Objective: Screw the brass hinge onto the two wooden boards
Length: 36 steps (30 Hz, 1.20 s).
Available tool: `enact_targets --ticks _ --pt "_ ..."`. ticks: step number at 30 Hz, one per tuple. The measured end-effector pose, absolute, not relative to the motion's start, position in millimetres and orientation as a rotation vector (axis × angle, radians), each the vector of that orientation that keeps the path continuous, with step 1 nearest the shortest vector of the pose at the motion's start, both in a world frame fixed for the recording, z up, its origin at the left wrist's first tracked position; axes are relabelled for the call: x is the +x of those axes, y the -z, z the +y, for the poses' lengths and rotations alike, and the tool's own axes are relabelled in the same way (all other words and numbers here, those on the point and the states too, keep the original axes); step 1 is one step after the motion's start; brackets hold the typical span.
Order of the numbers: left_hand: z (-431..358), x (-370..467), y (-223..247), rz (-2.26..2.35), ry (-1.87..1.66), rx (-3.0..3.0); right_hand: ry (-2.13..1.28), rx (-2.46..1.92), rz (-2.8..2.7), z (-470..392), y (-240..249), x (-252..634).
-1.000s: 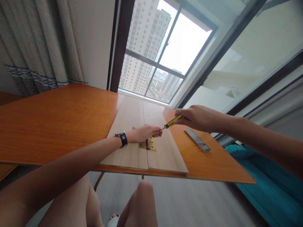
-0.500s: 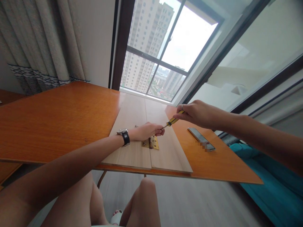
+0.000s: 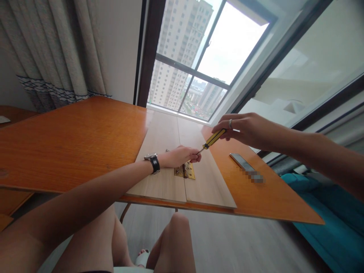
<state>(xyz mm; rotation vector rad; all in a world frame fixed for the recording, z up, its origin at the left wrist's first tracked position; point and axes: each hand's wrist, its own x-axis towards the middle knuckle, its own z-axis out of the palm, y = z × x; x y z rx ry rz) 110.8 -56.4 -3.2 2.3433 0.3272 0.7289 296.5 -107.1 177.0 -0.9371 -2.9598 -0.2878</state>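
Observation:
A screwdriver (image 3: 214,138) with a yellow and black handle slants over two pale wooden boards (image 3: 209,182). My right hand (image 3: 241,127) holds the end of its handle, fingers partly stretched along it. Closed around the thin shaft near the tip is my left hand (image 3: 187,154), with a watch on the wrist. Whether a screw is also between those fingers is hidden. Just below the left hand, a brass hinge (image 3: 185,172) lies across the seam of the boards, its far part covered by the hand. A loose screw (image 3: 167,150) lies beyond the left wrist.
The boards rest on an orange-brown wooden table (image 3: 85,151). A phone (image 3: 241,163) lies to their right. Beyond the table stands a window (image 3: 196,72), with a curtain (image 3: 57,49) on the left. A teal sofa (image 3: 321,204) is at the right, past the table's edge.
My right hand has shifted its hold on the screwdriver handle, with its fingers straighter and more of the handle showing. The left hand keeps its place over the hinge. The view has shifted slightly.

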Motion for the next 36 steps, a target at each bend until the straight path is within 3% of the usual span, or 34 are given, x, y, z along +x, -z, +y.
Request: enact_targets --ticks 11,19,32,36 --pt "-57 110 2 0.441 -0.706 2.468 0.588 -1.453 -2.996 -106 -175 296" --pt "-57 106 3 0.374 -0.724 2.405 0.362 -0.906 -2.927 -111 -173 293" --pt "-57 109 6 0.460 -0.696 2.457 0.637 -1.279 -3.000 -112 -172 300" --pt "-56 109 6 0.468 -0.702 2.451 0.493 -1.121 -2.979 -113 -167 298"
